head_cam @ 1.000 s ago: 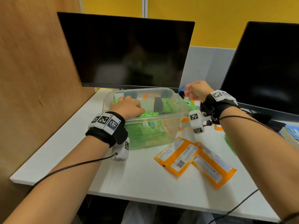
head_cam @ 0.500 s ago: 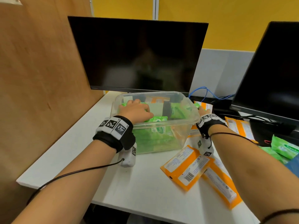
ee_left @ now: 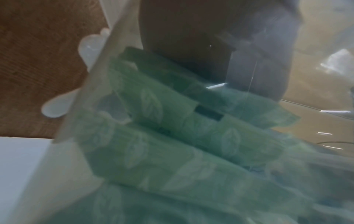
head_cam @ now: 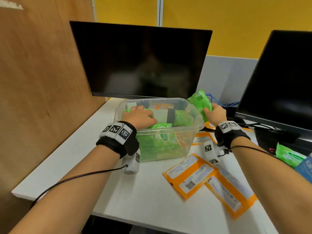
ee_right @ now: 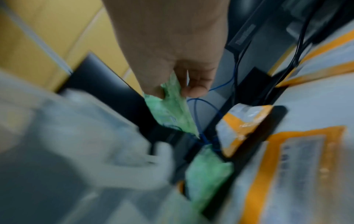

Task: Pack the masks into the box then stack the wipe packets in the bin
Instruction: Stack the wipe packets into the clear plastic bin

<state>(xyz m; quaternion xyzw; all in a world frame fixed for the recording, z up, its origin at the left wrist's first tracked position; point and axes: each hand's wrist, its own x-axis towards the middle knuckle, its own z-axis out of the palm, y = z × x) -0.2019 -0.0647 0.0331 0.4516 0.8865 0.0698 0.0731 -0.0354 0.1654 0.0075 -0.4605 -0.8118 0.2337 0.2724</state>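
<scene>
our left hand presses curled fingers onto the green packets in the clear bin; whether it grips one we cannot tell. our right hand, empty a moment ago, now pinches a green wipe packet beside the rim, ready to stack.

yellow wall | wood partition | white desk | two monitors

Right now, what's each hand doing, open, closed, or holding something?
Left hand: inside the clear bin, on the green wipe packets; grip cannot be told.
Right hand: pinching a green wipe packet beside the bin.
</scene>
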